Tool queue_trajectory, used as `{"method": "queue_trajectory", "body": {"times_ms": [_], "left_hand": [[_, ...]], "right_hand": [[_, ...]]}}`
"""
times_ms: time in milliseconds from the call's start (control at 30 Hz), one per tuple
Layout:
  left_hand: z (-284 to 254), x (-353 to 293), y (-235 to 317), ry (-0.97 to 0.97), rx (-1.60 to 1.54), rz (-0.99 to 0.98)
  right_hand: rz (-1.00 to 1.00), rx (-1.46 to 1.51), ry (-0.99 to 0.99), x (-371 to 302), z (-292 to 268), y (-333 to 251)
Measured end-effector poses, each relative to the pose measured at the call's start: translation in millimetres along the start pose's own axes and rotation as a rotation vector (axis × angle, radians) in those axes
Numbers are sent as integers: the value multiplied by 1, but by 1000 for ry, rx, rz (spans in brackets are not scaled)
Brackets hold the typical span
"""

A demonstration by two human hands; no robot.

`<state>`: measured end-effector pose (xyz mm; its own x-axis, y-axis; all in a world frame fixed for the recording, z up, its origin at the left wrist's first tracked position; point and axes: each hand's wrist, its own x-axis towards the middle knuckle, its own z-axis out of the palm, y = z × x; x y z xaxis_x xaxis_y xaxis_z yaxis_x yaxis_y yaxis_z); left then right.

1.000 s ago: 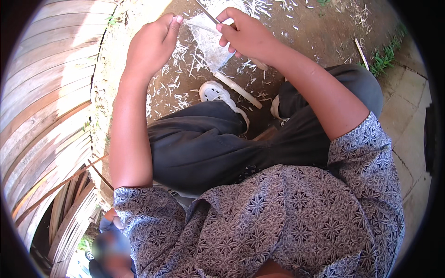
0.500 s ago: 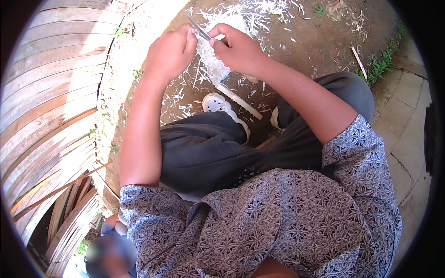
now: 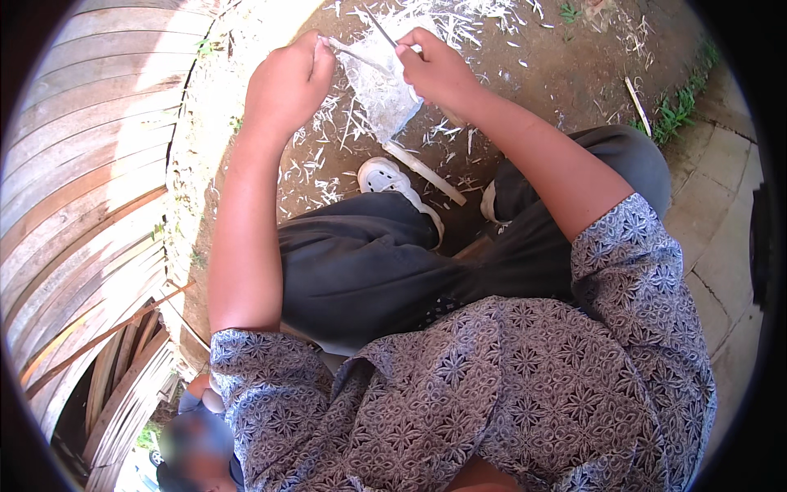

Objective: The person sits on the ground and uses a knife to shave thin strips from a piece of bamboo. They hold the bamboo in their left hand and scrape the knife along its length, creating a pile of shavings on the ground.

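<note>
My left hand (image 3: 291, 86) is closed, pinching one end of a thin pale stick (image 3: 358, 57) between thumb and fingers. The stick points right, over the ground. In my right hand (image 3: 440, 72) is a knife, its narrow dark blade (image 3: 380, 28) slanting up and left. The fingers are wrapped round its grip, which they mostly hide. A gap separates the blade from the stick. Below both hands lies a clear plastic sheet (image 3: 383, 111) with pale shavings (image 3: 447, 18) on and around it.
A pale wood strip (image 3: 425, 174) lies beside my white shoe (image 3: 385, 175). Another thin strip (image 3: 637, 107) rests at right, near grass and paving (image 3: 721, 213). Slatted wood or bamboo (image 3: 98, 164) lines the left side. Another person (image 3: 197, 447) is at lower left.
My hands have moved apart: the left slightly left and up, the right to the right and up. The blade has come away from the stick, which now shows more of its length.
</note>
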<state>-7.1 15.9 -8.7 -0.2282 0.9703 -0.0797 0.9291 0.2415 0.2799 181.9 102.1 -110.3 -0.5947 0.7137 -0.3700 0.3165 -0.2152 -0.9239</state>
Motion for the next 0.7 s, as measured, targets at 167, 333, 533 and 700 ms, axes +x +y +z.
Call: {"method": "queue_trajectory", "body": {"times_ms": [167,333,533,700], "left_hand": [[0,-5,1,-14,-35,-20],[1,-6,-2,11,2,26],[5,-3,0,12,-17,61],[-1,-7,-2,-8,-34,-31]], "right_hand": [[-80,11,-151,-6,14,-32],[-135,-191,-125,6,14,15],[214,-357,-143,8,-7,70],[-6,-53,-119,4,12,8]]}}
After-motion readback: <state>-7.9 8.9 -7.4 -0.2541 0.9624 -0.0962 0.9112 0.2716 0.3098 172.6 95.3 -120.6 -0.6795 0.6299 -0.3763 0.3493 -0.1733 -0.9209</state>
